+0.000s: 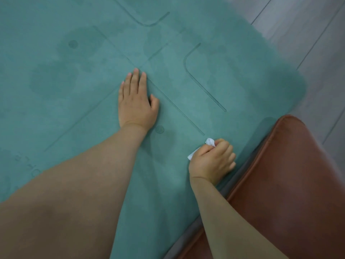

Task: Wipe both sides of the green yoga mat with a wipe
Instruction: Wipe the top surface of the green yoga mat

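- Fingers [138,79] of the left hand [137,101] lie straight and close together, palm pressed flat on the green yoga mat [56,81], which is spread over the floor [308,34] and shows darker damp patches.
- Nearer the mat's right edge, the right hand [211,161] has its fingers curled round a crumpled white wipe [210,142], holding it against the mat.
- Just beside that hand, a reddish-brown cushion [289,193] sits along the mat's edge.

The right hand [211,161] hides most of the wipe [210,142]; the picture's edges cut off the yoga mat [74,81].
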A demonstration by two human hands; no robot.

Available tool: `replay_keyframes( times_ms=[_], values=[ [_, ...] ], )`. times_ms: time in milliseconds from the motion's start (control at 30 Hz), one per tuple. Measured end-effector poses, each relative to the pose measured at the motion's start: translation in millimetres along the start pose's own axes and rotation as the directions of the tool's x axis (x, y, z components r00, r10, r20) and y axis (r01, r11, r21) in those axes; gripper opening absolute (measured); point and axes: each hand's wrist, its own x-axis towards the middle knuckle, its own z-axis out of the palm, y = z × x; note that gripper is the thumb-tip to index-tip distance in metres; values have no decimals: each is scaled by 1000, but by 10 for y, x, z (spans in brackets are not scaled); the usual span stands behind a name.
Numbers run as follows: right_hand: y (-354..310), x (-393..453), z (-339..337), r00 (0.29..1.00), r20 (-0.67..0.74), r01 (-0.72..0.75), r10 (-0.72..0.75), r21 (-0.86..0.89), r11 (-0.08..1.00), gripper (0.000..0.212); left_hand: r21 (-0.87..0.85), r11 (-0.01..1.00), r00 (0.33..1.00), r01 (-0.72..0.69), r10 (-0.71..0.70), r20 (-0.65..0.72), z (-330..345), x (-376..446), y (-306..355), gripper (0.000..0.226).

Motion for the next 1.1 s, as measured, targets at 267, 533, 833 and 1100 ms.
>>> replay_keyframes(
  times_ms=[267, 533, 833, 1100],
  values=[
    [15, 42, -142, 988, 123, -113, 93, 172, 979, 17, -16, 1000, 1000, 2, -2, -11, -40, 4, 23, 69],
    [-663, 962, -371, 905, 419, -209, -70, 583, 785, 22, 16, 999, 999, 34, -34, -13, -45, 25, 54, 67],
    [-1808, 1284, 375, 730, 414, 202, -544, 631, 749, 5, 89, 996, 1000, 13, -13, 2, -34, 60, 53, 67],
    [-1771, 1637, 584, 197, 231, 636, -953, 709, 304, 12, 124, 992, 1000, 10, -12, 19, -48, 96, 66, 68]
  ],
)
